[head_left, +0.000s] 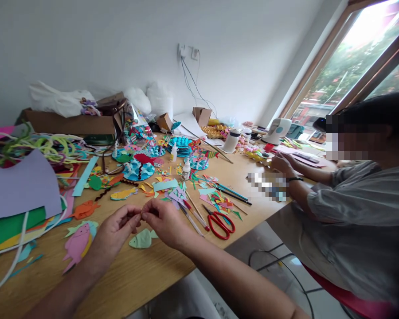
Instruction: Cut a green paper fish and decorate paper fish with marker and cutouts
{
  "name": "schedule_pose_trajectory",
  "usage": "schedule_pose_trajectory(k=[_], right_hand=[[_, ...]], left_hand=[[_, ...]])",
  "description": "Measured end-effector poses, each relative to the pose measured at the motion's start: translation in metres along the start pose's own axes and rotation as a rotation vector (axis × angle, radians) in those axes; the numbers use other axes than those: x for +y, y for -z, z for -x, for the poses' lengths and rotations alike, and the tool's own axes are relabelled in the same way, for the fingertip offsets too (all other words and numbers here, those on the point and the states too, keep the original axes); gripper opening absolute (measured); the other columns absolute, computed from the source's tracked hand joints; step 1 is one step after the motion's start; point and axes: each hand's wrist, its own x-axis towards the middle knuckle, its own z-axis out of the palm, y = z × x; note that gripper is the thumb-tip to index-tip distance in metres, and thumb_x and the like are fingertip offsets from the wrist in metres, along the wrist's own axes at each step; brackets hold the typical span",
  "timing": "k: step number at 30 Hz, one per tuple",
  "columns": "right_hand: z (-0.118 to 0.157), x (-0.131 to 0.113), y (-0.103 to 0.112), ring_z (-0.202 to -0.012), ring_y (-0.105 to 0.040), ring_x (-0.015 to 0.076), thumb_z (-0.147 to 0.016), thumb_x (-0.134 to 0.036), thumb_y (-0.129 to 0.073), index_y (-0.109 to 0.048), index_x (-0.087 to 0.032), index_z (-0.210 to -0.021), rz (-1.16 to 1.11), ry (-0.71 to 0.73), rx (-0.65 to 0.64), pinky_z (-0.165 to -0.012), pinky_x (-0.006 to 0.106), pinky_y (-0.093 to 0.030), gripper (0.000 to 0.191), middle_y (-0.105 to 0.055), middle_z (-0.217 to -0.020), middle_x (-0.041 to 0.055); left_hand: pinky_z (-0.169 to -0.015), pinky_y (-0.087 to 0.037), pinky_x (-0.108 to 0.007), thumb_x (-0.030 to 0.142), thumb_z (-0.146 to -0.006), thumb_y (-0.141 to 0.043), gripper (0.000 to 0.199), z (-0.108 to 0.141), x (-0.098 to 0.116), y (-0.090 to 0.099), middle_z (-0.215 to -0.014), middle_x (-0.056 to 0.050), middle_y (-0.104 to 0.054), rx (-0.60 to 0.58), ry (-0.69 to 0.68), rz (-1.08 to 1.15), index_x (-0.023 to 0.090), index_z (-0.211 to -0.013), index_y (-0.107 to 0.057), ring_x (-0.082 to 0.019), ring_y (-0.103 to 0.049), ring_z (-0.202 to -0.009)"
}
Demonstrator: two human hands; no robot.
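Note:
My left hand [116, 226] and my right hand [164, 221] meet fingertip to fingertip above the table's near part. Both are closed in a pinch; whatever lies between the fingers is too small and covered to name. Just below them a pale green paper fish [141, 239] lies flat, partly behind my right hand. To the left are a pink paper fish [78, 241] and an orange paper fish [85, 209]. Beyond my hands lies a yellow paper fish [123, 194]. Red-handled scissors [221, 225] and pens [196, 212] rest to the right of my right hand.
Paper scraps [219, 198] spread across the middle. Behind them stand a white glue bottle [186, 170] and blue wavy discs [138, 170] with fish on them. Purple paper [23, 186] covers the left side. A co-worker [352, 217] sits at the right, hands over the table.

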Motion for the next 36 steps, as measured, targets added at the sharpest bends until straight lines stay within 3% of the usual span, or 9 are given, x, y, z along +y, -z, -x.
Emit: schedule_pose_trajectory(k=[9, 14, 20, 25, 36], right_hand=[[0.008, 0.004, 0.001, -0.062, -0.048, 0.0094, -0.077, -0.007, -0.056, -0.054, -0.018, -0.070, -0.041, 0.015, 0.108, -0.059, 0.022, -0.034, 0.013, -0.053, -0.066, -0.0033], [0.012, 0.003, 0.006, -0.061, -0.047, 0.0088, -0.076, -0.005, -0.056, -0.054, -0.017, -0.070, -0.076, 0.005, 0.097, -0.058, 0.021, -0.035, 0.013, -0.053, -0.065, -0.0037], [0.011, 0.012, 0.017, -0.064, -0.051, 0.0094, -0.075, -0.007, -0.054, -0.055, -0.017, -0.072, -0.142, 0.000, 0.112, -0.061, 0.022, -0.039, 0.011, -0.055, -0.067, -0.0035], [0.014, 0.012, 0.026, -0.062, -0.049, 0.0088, -0.077, -0.010, -0.053, -0.057, -0.016, -0.079, -0.100, -0.007, 0.044, -0.059, 0.021, -0.036, 0.008, -0.055, -0.068, -0.0032], [0.013, 0.010, 0.031, -0.057, -0.043, 0.0071, -0.081, -0.016, -0.052, -0.057, -0.016, -0.072, 0.115, 0.083, -0.081, -0.054, 0.021, -0.029, 0.010, -0.051, -0.062, -0.0042]], left_hand=[[-0.049, -0.045, -0.023, 0.050, -0.057, -0.071, 0.031, 0.001, 0.003, -0.013, -0.056, 0.003, -0.057, 0.029, -0.038, 0.032, 0.021, -0.065, -0.064, -0.012, -0.052, -0.052], [-0.047, -0.043, -0.022, 0.047, -0.057, -0.068, 0.028, 0.000, 0.003, -0.015, -0.053, 0.004, -0.054, 0.018, -0.043, 0.022, 0.020, -0.063, -0.062, -0.011, -0.049, -0.049], [-0.053, -0.047, -0.024, 0.042, -0.062, -0.064, 0.024, 0.004, 0.005, -0.015, -0.058, 0.004, -0.057, 0.015, -0.020, -0.047, 0.020, -0.068, -0.058, -0.013, -0.055, -0.055], [-0.054, -0.047, -0.025, 0.041, -0.065, -0.059, 0.021, 0.004, 0.007, -0.013, -0.056, 0.004, -0.056, -0.001, -0.029, -0.101, 0.021, -0.070, -0.057, -0.013, -0.055, -0.055], [-0.050, -0.043, -0.023, 0.040, -0.065, -0.059, 0.019, -0.003, 0.008, -0.015, -0.056, 0.005, -0.055, -0.125, -0.046, -0.151, 0.021, -0.066, -0.057, -0.011, -0.050, -0.051]])
